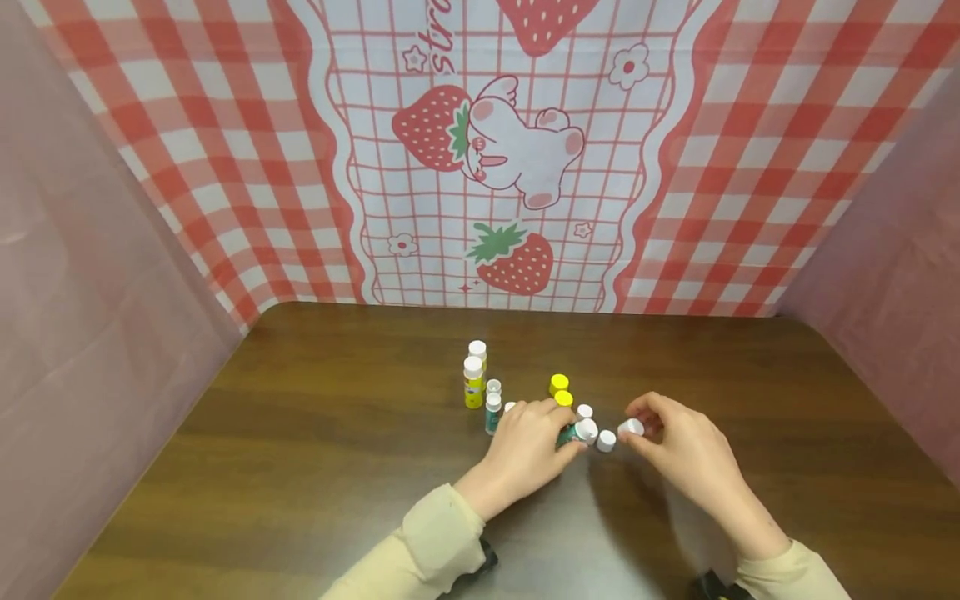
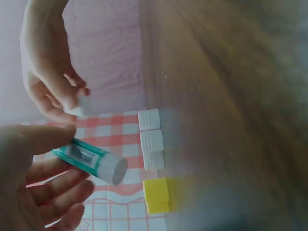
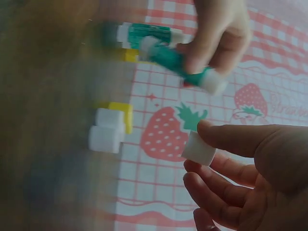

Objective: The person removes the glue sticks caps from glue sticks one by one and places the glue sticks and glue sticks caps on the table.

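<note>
My left hand point(image 1: 528, 442) grips a teal-labelled glue stick point(image 2: 86, 160) between thumb and fingers. The stick is held tilted, clear of the table, its white end pointing away from the palm. To its right, my right hand point(image 1: 690, 450) pinches a small white cap point(image 3: 199, 149) between thumb and fingertips. Cap and glue stick are apart. On the table near the hands stand loose white caps point(image 1: 606, 441) and two yellow caps point(image 1: 558, 384). Left of them, yellow glue sticks point(image 1: 473, 385) and teal glue sticks point(image 1: 492, 415) stand upright, some partly hidden behind the left hand.
The brown wooden table point(image 1: 315, 467) reaches back to a red-and-white checked cloth point(image 1: 720, 167) printed with strawberries. Plain pinkish curtains point(image 1: 97, 292) hang along both sides. Dark wrist gear point(image 1: 480, 562) shows under the left sleeve.
</note>
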The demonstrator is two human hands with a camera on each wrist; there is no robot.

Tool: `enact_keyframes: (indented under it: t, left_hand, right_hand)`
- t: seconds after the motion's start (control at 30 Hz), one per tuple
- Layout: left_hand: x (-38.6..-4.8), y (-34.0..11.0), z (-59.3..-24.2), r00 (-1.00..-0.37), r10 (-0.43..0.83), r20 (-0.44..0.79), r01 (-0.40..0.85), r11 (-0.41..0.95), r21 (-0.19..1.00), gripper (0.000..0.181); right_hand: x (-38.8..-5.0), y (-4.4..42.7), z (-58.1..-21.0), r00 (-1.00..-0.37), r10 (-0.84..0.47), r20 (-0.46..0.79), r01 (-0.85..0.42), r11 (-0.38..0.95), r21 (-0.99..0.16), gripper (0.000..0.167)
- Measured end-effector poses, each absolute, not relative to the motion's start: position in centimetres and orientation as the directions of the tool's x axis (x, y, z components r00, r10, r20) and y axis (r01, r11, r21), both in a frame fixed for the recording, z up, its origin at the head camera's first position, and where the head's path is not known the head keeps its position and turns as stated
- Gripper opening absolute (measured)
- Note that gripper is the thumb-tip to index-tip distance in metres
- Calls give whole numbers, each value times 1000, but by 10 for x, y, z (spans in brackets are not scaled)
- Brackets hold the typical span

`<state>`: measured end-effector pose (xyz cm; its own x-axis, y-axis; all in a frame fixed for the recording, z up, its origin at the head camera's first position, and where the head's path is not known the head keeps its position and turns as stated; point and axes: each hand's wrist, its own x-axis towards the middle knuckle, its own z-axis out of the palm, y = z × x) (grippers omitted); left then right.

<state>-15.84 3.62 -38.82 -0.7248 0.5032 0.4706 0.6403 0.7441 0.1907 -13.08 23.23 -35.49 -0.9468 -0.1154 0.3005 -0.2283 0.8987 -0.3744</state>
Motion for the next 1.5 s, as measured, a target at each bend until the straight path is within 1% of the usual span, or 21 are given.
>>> enact_keyframes:
  t: [0.13,0.2,0.27,0.37,0.47,0.63,0.77,0.93,1.17,1.37,1.5]
  left_hand:
    - [-154,30,-389,-669,504,546,672,725,154,26]
    - [-150,24,-391,-657,482,579,672,723,161,25]
    - [-147,18,-393,-661,453,598,668,718,195,25]
    - [-143,7,-397,-694,401,598,644,716,268,24]
    - [-143,-2,-399,-745,324,583,578,749,323,24]
    - [-146,-8,-402,-805,212,554,436,845,310,29]
    - [-146,-10,-402,-850,184,493,362,884,296,31]
    - [-146,-10,-403,-899,145,413,302,889,344,30]
    - [-147,-11,-404,-920,140,365,285,879,382,30]
    - [-148,-11,-405,-927,138,347,286,861,421,33]
    - [-148,-10,-406,-930,137,341,285,854,436,37]
  right_hand:
    - [-131,233,-363,-961,-100,260,-199,899,-390,21]
    - [-132,232,-366,-964,-97,246,-191,901,-390,20]
    - [-132,232,-369,-967,-96,235,-184,903,-388,20]
    - [-130,232,-372,-973,-99,208,-175,906,-387,20]
    - [-130,232,-376,-978,-103,183,-167,908,-384,20]
    - [-131,231,-381,-986,-107,128,-148,916,-373,19]
    - [-131,230,-385,-988,-109,107,-141,923,-358,19]
    - [-130,228,-389,-990,-108,95,-134,933,-334,20]
    - [-132,226,-394,-994,-90,58,-105,929,-354,21]
    - [-135,224,-398,-992,-86,89,-112,928,-356,24]
    - [-136,225,-401,-993,-75,94,-105,920,-378,26]
